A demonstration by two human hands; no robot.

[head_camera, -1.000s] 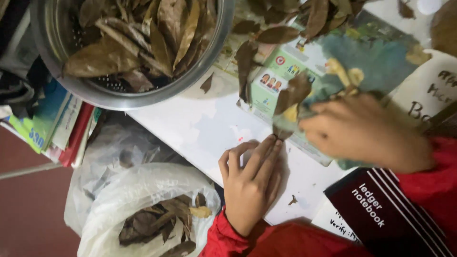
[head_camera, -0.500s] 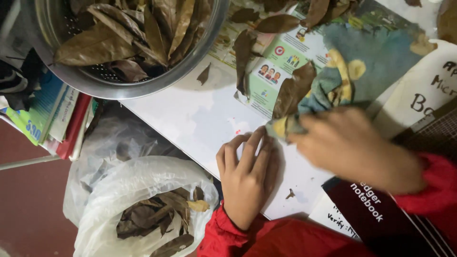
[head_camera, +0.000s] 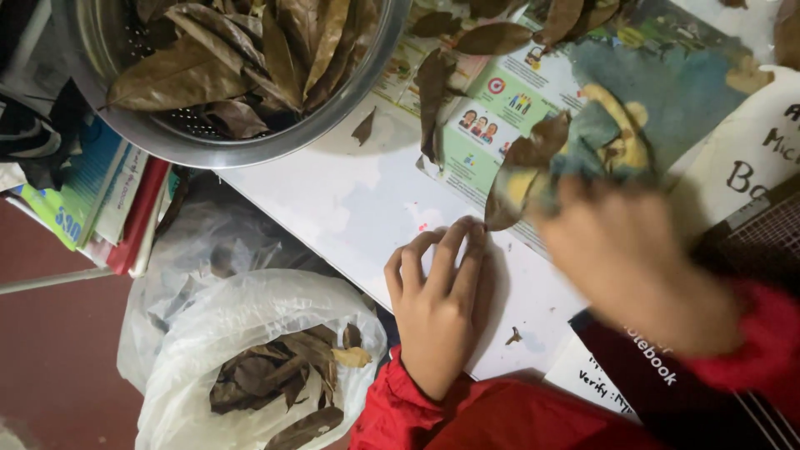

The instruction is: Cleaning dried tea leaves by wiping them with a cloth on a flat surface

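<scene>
Two hands over a white table [head_camera: 350, 208] here, both in red sleeves. The left hand [head_camera: 437, 304] lies palm down and flat on the bare tabletop, fingers together and pointing up the frame, not holding anything. The right hand [head_camera: 625, 258] is badly blurred, so I can't really tell how its fingers are set, but it looks closed on a brown and yellowish dry leaf [head_camera: 521, 175], whose lower end sits right at the fingertips. That leaf sticks up and left from the hand, over a colourful printed sheet [head_camera: 667, 92] spread on the table, just beside the left hand's fingertips.

Up top on the left there's a big metal colander bowl [head_camera: 250, 142] heaped with more dry brown leaves, its rim hanging a bit past the table edge. A few loose leaves [head_camera: 433, 92] lie on the sheet near the bowl, plus one small scrap [head_camera: 363, 127] on the white surface.

Below the table edge, left of the left hand, sits a clear plastic bag [head_camera: 250, 358] with darker crumpled leaves inside. A stack of books [head_camera: 92, 200] is off to the far left under the bowl. A dark notebook [head_camera: 650, 367] lies under the right wrist, at the lower right.
</scene>
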